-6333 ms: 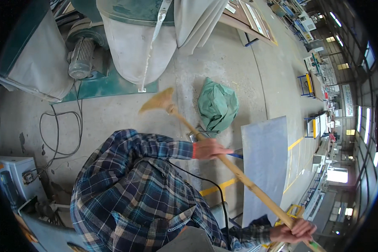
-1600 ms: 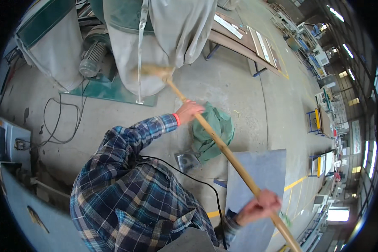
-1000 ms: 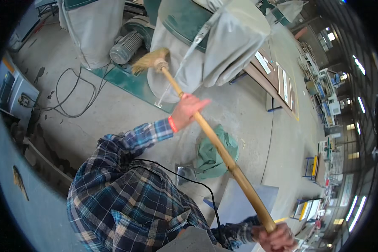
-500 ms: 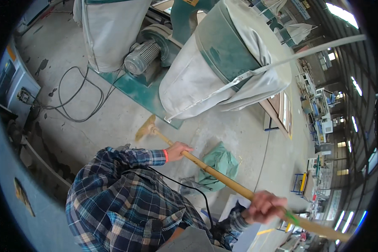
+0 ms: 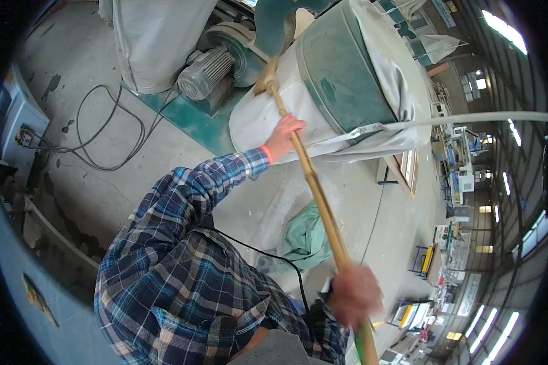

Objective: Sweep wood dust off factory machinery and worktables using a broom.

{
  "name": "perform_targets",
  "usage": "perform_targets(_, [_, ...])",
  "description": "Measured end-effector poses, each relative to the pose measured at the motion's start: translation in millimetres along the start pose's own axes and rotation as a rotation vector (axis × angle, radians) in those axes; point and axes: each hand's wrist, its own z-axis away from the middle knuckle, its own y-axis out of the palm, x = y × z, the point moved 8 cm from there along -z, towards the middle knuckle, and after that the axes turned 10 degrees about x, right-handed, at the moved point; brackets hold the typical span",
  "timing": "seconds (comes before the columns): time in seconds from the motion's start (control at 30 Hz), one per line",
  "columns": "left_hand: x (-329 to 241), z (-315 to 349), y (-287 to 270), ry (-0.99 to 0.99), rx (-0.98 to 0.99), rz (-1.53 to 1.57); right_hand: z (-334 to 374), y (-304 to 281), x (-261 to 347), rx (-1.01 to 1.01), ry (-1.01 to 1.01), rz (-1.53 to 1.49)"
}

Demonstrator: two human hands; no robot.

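A broom with a long bamboo handle point(image 5: 312, 176) slants across the middle, held in both my hands. My left hand point(image 5: 284, 135), at the end of a plaid sleeve with a red wristband, is closed round the handle just below the head. The handle's near end passes through my right hand point(image 5: 354, 297), which is closed but blurred by motion. The tan broom head point(image 5: 266, 78) is raised in front of the white collector bag point(image 5: 268, 121); whether it touches the bag I cannot tell. A green cloth bag point(image 5: 307, 237) lies on the floor beside the handle.
A grey motor point(image 5: 205, 74) sits on a green base plate point(image 5: 182, 125) beside a second white bag point(image 5: 158, 42). Black cables point(image 5: 141, 143) loop over the floor at left. A pale pipe point(image 5: 481, 118) reaches right from the collector's green band point(image 5: 344, 67). Wooden panels point(image 5: 402, 170) stand beyond.
The broom head has swung up from the floor by the base plate to the collector bag. My left hand rose and moved right; my right hand moved left and slightly down.
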Motion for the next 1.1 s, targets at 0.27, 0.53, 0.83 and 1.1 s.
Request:
perform_targets(0.27, [304,220,37,-0.61,0.652,-0.098,77,41,-284,0.197,0.925,-0.021])
perform_targets(0.53, [194,82,13,-0.337,0.598,-0.03,2,-55,-281,-0.326,0.706,0.134])
perform_targets(0.83, [377,-38,-94,-0.362,0.513,-0.066,-37,74,-445,-0.231,0.928,0.453])
perform_targets(1.1, [425,-3,-195,-0.352,0.986,-0.098,-136,196,-427,-0.632,0.922,0.334])
